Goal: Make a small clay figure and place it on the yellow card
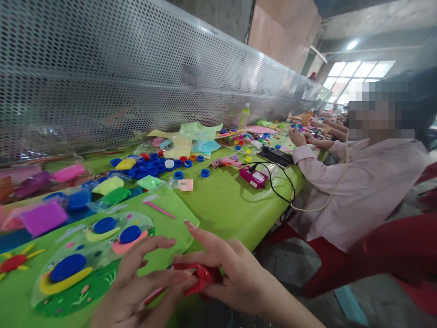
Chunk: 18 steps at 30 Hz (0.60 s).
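Low in the head view, a shiny, soft-looking red piece (204, 276), perhaps modelling clay or its packet, is pinched between my two hands. My left hand (136, 284) grips its left side with thumb and fingers, the index finger arched above. My right hand (235, 269) holds the other side, its index finger raised. Part of the piece is hidden by my fingers. Left of my hands lies a green clay picture board (177, 216) with blue-shelled snails (70, 269), grass and a red-centred sun (13, 263). A thin pink modelling tool (160, 209) lies on the board.
Wrapped clay packets (44, 216) and blue bottle caps (146, 168) crowd the table's left. A pink glue gun (227, 161), magenta power strip (253, 176) and black cable (290, 200) lie ahead. A perforated metal screen (119, 77) borders the table. A co-worker in a pink shirt (355, 191) sits right.
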Each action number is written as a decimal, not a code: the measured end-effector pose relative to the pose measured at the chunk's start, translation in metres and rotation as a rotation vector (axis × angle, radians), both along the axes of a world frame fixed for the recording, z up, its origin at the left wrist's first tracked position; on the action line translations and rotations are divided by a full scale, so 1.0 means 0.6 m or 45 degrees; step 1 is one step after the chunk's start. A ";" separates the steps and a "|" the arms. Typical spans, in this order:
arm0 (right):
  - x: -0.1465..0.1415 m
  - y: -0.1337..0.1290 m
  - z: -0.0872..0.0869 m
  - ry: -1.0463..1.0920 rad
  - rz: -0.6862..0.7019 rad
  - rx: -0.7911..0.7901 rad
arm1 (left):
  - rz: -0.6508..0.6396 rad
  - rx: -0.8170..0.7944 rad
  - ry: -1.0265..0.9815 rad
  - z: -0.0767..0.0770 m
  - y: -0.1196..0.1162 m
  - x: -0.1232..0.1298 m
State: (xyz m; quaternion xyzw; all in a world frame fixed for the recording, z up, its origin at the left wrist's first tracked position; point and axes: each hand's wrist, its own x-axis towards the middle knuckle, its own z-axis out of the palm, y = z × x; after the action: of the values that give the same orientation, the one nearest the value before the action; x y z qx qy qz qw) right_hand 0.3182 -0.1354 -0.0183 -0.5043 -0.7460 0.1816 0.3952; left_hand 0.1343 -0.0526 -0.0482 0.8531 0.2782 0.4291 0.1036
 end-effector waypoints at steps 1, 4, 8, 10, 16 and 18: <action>0.000 0.000 -0.001 0.076 -0.008 -0.026 | -0.036 0.055 0.040 0.000 0.001 0.001; 0.000 -0.003 0.000 0.200 -0.022 -0.083 | -0.077 0.257 0.107 0.004 0.005 0.004; -0.001 -0.008 0.002 0.138 -0.052 -0.119 | -0.120 0.414 0.215 0.010 0.011 0.004; 0.000 -0.008 -0.001 0.063 -0.087 -0.074 | -0.172 0.397 0.293 0.012 0.008 0.005; 0.003 -0.006 -0.023 -0.042 -0.140 -0.029 | -0.037 0.162 0.376 0.017 -0.031 0.034; -0.001 -0.007 -0.027 -0.034 -0.141 0.002 | -0.032 0.132 0.394 0.018 -0.038 0.043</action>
State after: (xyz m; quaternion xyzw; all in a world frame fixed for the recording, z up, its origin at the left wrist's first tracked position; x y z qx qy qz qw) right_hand 0.3177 -0.1396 -0.0348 -0.5471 -0.7222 0.1521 0.3949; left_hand 0.1599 -0.0755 -0.0375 0.9166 0.2577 0.3048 0.0207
